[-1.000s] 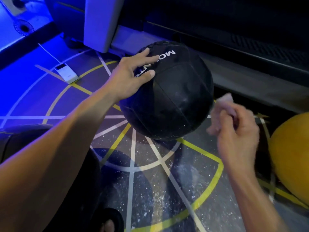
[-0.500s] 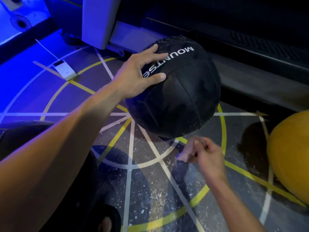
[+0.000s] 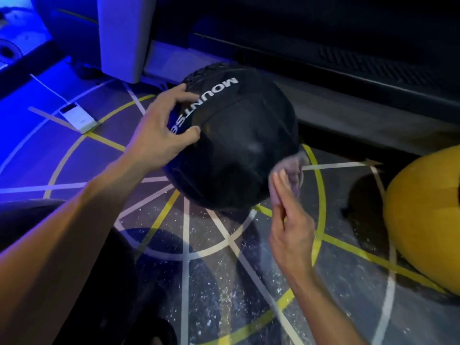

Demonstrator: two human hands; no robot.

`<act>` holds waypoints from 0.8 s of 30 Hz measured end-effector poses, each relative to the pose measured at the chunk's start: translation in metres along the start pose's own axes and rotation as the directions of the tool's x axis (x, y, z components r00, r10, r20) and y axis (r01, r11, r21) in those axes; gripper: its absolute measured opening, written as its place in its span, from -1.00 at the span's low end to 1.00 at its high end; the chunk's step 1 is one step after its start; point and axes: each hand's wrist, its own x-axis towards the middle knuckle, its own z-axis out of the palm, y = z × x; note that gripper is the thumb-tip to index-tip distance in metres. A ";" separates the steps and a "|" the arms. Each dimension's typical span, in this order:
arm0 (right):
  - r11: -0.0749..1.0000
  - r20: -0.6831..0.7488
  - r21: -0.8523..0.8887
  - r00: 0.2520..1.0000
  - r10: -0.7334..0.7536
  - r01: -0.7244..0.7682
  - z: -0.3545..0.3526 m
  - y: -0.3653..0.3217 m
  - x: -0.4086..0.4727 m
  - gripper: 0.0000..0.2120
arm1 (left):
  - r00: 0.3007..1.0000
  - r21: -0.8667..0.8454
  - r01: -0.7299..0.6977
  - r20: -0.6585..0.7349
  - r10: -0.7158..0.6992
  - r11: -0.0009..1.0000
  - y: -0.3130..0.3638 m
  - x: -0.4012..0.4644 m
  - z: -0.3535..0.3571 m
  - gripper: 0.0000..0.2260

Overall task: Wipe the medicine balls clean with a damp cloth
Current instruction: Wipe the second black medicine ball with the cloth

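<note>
Now, line by line:

Ball: a large black stitched medicine ball [image 3: 239, 143] with white lettering across its top sits on the floor, over the centre of the painted circle.

Left hand: the left hand [image 3: 165, 128] lies on the ball's upper left side, fingers spread and bent over the curve, thumb pressing the panel just below the lettering — it steadies the ball rather than closing round it.

Right hand: the right hand [image 3: 288, 212] is at the ball's lower right side, fingers straight and together, pressing a small pale cloth [image 3: 291, 170] flat against the surface; the fingertips are blurred.

Cloth: it is bunched between the fingers and the ball, with its upper edge showing above the fingertips — its shape is smeared by blur.

Floor: dark speckled gym floor [image 3: 249, 295] marked with yellow and white lines and arcs.

Yellow ball: a big round yellow ball [image 3: 428, 220] rests on the floor at the right edge, apart from the black one.

White device: a small flat white rectangular device [image 3: 78, 118] with a cable lies on the floor to the left, near the base of a pale upright post [image 3: 122, 36].
</note>
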 end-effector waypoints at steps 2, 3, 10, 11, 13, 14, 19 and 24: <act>0.783 0.015 0.363 0.843 0.538 -0.506 0.005 0.021 -0.018 -0.69 | 0.997 -0.032 0.071 -0.026 -0.071 0.997 -0.007 -0.010 -0.005 -0.53; 0.563 0.036 0.539 0.685 0.728 -0.627 0.005 0.029 -0.021 -0.77 | 0.993 -0.052 0.110 -0.036 -0.111 0.993 -0.011 -0.015 -0.009 -0.54; 0.733 -0.150 0.618 0.872 0.467 -0.286 -0.005 -0.020 0.031 -0.69 | 0.978 0.102 0.115 -0.184 -0.095 0.988 -0.002 0.011 -0.032 -0.54; 0.805 -0.151 0.552 0.924 0.352 -0.216 0.002 -0.028 0.032 -0.67 | 0.992 0.218 0.062 -0.119 -0.036 0.974 -0.001 0.021 -0.028 -0.41; 0.921 -0.129 0.383 0.983 0.130 -0.072 0.019 -0.041 0.024 -0.61 | 0.998 0.271 0.054 -0.029 -0.048 0.961 -0.005 0.030 -0.016 -0.26; 0.959 -0.092 0.280 0.996 -0.010 0.036 0.027 -0.045 0.018 -0.58 | 0.996 0.252 0.090 -0.037 -0.083 0.964 -0.008 0.031 -0.012 -0.24; 0.977 -0.039 0.070 0.979 -0.198 0.201 0.047 -0.003 -0.005 -0.49 | 0.989 0.158 0.129 -0.094 -0.115 0.979 -0.016 0.019 -0.017 -0.25; 0.925 -0.095 0.282 0.951 0.293 -0.257 0.048 -0.024 0.009 -0.57 | 0.980 0.108 0.174 -0.111 -0.162 0.979 -0.014 0.020 -0.015 -0.27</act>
